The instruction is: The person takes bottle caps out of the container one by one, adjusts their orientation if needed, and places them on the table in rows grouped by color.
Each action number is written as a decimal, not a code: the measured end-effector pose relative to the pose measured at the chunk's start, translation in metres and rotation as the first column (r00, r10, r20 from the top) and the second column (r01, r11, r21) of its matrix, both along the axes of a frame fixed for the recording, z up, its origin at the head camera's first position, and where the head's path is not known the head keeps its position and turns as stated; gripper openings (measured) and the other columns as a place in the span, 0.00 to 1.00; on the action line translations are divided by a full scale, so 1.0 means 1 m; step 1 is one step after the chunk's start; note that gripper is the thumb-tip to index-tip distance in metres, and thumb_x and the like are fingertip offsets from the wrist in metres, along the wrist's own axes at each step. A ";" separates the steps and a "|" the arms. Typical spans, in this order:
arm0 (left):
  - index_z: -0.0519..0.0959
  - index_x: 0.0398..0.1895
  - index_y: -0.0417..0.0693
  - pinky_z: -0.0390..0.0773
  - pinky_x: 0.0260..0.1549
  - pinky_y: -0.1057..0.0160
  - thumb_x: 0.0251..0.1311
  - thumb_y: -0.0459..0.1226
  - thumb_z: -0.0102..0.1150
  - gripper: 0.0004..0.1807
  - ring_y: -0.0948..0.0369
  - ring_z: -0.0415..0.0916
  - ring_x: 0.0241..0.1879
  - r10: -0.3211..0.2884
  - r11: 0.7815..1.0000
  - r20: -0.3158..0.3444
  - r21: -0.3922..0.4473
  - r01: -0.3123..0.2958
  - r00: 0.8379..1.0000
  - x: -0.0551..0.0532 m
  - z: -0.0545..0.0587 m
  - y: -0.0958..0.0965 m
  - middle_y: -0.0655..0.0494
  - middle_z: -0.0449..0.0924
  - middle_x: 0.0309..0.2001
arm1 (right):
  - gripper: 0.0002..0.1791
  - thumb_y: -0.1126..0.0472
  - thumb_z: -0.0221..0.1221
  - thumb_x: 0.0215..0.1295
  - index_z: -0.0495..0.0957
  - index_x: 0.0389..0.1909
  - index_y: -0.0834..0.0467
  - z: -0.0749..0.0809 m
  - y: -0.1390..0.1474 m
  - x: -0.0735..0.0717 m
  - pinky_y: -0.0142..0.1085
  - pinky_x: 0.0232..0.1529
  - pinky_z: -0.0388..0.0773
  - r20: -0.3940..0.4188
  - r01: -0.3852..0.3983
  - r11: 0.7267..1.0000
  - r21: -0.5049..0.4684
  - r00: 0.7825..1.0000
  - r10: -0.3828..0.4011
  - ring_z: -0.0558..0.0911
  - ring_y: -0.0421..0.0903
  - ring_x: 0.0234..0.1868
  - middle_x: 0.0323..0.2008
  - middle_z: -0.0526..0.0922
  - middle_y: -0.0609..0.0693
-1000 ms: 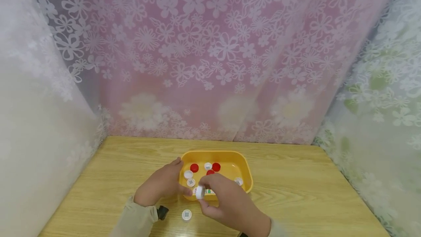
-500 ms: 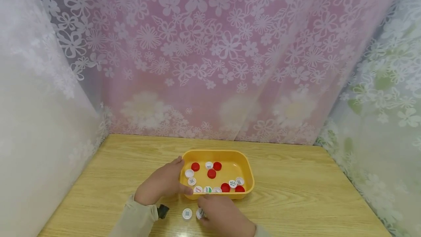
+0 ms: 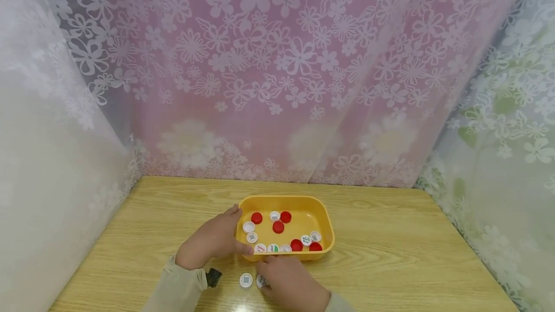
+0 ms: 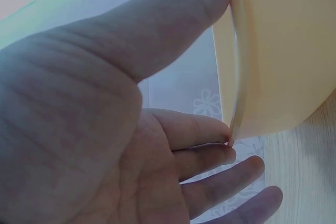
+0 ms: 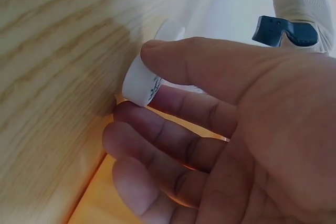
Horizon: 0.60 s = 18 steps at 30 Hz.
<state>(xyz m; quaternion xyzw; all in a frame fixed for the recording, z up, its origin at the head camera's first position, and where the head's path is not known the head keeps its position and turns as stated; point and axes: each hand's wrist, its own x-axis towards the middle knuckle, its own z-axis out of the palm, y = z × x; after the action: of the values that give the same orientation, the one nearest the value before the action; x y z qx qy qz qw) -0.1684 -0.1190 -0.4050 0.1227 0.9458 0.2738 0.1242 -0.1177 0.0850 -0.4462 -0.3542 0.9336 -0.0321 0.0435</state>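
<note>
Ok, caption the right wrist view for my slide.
Right hand pinching a white cap at the wood-grain tabletop, near a yellow tray.

A yellowish wood-grained table (image 3: 390, 244) bore a yellow rounded-rectangular plastic tray (image 3: 303, 224), with two round white plastic caps (image 3: 245, 280) just in front.

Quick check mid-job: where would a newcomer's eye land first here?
Probably on the bright yellow tray on the wooden table, with red caps and white caps scattered inside. Next, the hands: the left hand touches the tray's left end, while the right hand pinches a printed white cap just in front. Behind, a pink floral curtain fills much of the head view.
</note>
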 end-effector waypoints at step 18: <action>0.61 0.78 0.35 0.65 0.70 0.38 0.47 0.54 0.82 0.60 0.39 0.60 0.75 0.000 1.000 -0.002 -0.004 0.000 1.000 0.000 0.000 0.002 0.39 0.56 0.79 | 0.09 0.51 0.70 0.66 0.84 0.43 0.48 -0.003 -0.001 0.002 0.33 0.37 0.79 0.016 0.047 0.998 0.044 0.999 -0.048 0.73 0.36 0.31 0.35 0.80 0.38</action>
<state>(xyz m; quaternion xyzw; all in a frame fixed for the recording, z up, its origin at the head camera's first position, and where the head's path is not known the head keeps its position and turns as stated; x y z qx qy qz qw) -0.1686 -0.1174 -0.4046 0.1227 0.9465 0.2718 0.1232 -0.1159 0.0837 -0.4495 -0.3306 0.9418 -0.0158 0.0584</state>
